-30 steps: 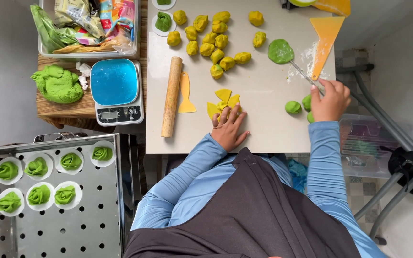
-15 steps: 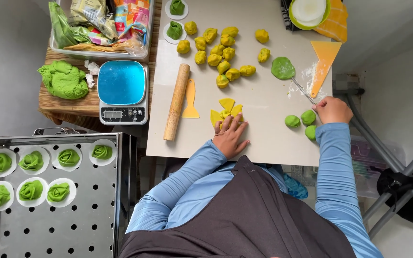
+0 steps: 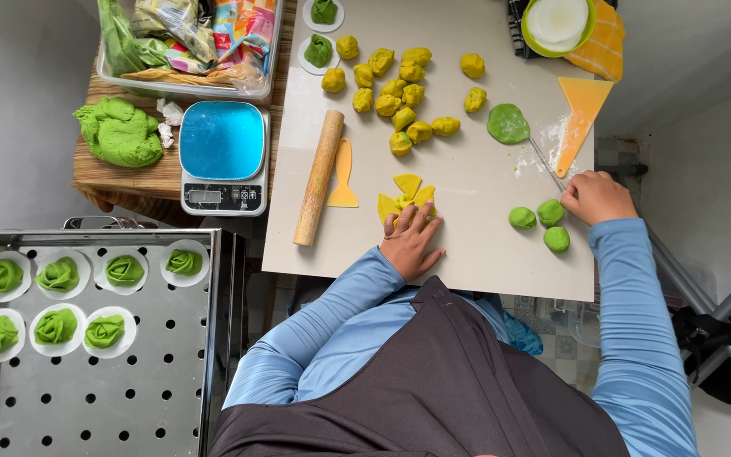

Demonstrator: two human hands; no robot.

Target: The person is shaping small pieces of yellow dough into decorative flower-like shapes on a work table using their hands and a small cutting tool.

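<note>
Colourful crinkled packets fill a clear tub at upper left. At centre, the left hand rests open, fingers touching yellow dough pieces. Right of centre, the right hand closes on a thin metal tool.

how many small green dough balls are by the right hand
3, all on the board beside the right hand: one at left, one nearest the hand, one below. None seem hidden.

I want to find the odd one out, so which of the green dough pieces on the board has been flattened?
The green disc up by the orange triangular scraper. It lies flat, while the three green balls beside the right hand are round.
</note>
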